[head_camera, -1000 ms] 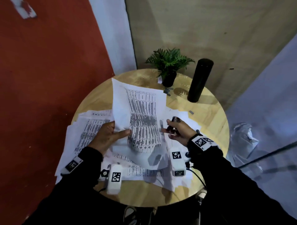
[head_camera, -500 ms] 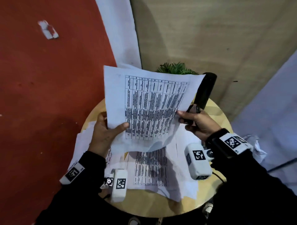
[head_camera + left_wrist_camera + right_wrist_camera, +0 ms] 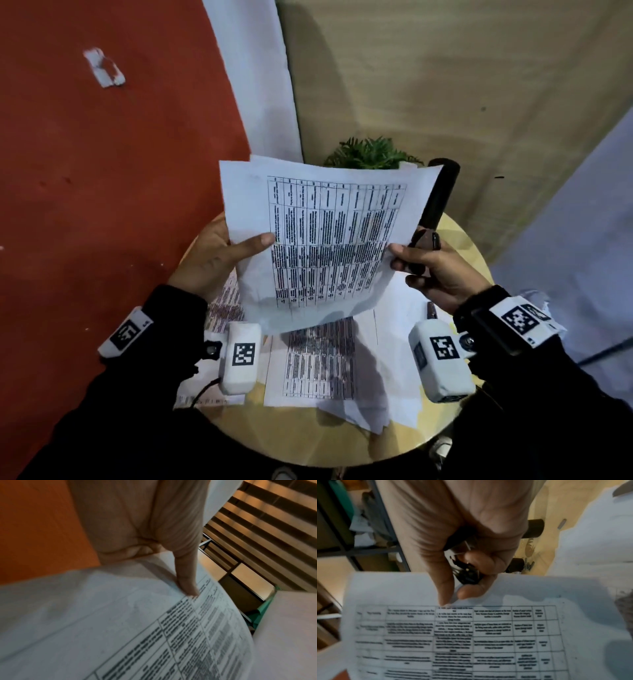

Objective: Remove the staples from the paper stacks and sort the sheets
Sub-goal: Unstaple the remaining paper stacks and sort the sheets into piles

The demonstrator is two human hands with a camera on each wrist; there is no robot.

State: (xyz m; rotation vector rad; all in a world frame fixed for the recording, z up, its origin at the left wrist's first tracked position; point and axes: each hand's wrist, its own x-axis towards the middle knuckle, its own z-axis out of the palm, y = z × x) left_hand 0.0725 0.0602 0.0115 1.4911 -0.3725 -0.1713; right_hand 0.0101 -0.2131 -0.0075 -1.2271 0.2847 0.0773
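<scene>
- The left hand [image 3: 212, 260] grips the left edge of the printed sheet [image 3: 329, 240], thumb [image 3: 187, 582] pressed flat on the printed face, the other fingers behind the paper and out of sight.
- The right hand [image 3: 442, 274] pinches the sheet's right edge between thumb and a fingertip [image 3: 467, 592], up in the air above the round wooden table [image 3: 308, 442].
- That same right hand also has its other fingers curled around a small dark staple remover [image 3: 424, 241], tucked against the palm; the right wrist view shows its dark body [image 3: 467, 574] behind the pinching fingers.
- The sheet carries a table of dense text, bows slightly, and a 2nd sheet edge peeks out behind its top left corner.
- More printed sheets [image 3: 322, 363] lie loose and overlapping on the table under the hands.
- A small metal object [image 3: 432, 310], too small to identify, lies on those papers just below the right hand.
- Behind the raised sheet, a green potted plant [image 3: 370, 156] and a tall black cylinder [image 3: 440, 195] stand at the far side of the table.
</scene>
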